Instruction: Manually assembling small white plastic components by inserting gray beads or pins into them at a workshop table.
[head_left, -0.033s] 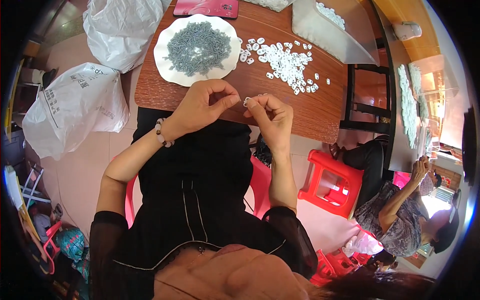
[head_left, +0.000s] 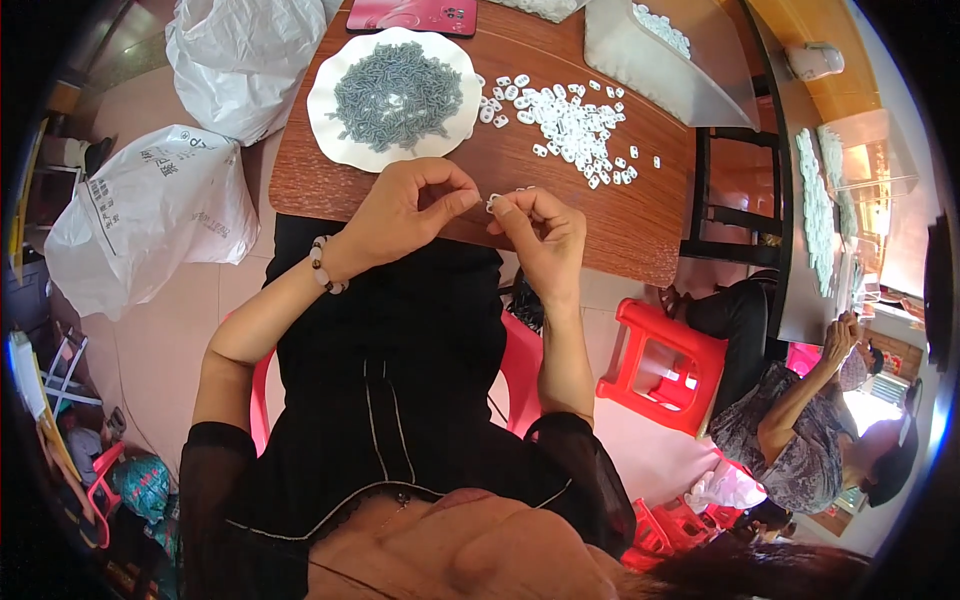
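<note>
Both of my hands meet above the near edge of the brown wooden table (head_left: 340, 190). Between the thumb and forefinger of my right hand (head_left: 547, 235) is a small white oval plastic piece with dark holes (head_left: 493, 203). My left hand (head_left: 405, 215) is closed in a pinch just left of that piece; what its fingertips hold, if anything, is too small to make out. Beyond my left hand stands a white scalloped plate (head_left: 325, 125) heaped with small grey rod-shaped pieces (head_left: 395, 95). A loose pile of similar white pieces (head_left: 575, 125) lies farther right on the tabletop.
A pink phone (head_left: 410, 16) lies at the table's far edge. A clear plastic bin (head_left: 650, 75) with white pieces stands far right. White sacks (head_left: 150, 215) rest on the floor at left. On the right are a red stool (head_left: 665, 365) and another person (head_left: 800, 430) seated at a second table.
</note>
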